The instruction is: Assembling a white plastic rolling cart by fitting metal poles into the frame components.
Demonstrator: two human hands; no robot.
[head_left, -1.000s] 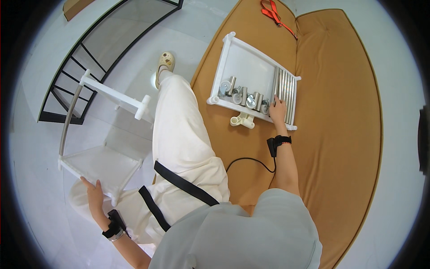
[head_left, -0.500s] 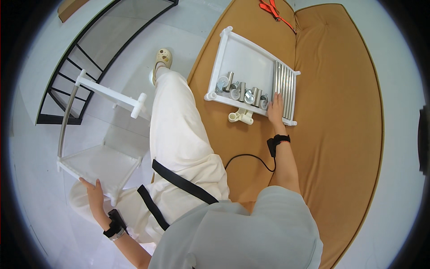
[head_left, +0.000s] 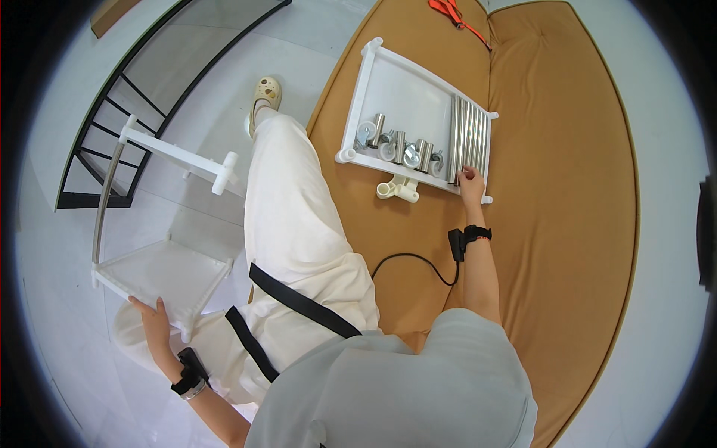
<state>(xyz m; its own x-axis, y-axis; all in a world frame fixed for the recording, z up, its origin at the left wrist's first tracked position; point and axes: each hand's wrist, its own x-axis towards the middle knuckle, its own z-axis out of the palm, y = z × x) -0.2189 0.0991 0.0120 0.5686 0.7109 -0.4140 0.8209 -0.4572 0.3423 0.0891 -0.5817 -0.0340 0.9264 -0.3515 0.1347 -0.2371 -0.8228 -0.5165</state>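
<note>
At the lower left, my left hand (head_left: 154, 322) grips the near edge of a white plastic shelf tray (head_left: 160, 269), which rests by my bent knee. One curved metal tube (head_left: 107, 198) joins this tray to a second white tray (head_left: 179, 155) held up on its side. My right hand (head_left: 472, 185) is at the near ends of several long shiny metal tubes (head_left: 467, 134), its fingertips pinched on one of them. These tubes lie side by side in another white tray (head_left: 407, 82) on the sofa. Short metal tubes and caster wheels (head_left: 411, 155) also lie in that tray.
The tan sofa (head_left: 564, 224) runs along my right. A cream plastic connector (head_left: 398, 188) lies beside the tray, and an orange strap (head_left: 455, 15) is farther back. A black cable (head_left: 409, 257) trails from my right wrist. A black-framed rack (head_left: 127, 112) stands at the far left.
My right hand has drawn back slightly and curled its fingers from lying stretched over the tubes to a pinch at their near ends. My left hand has kept its hold.
</note>
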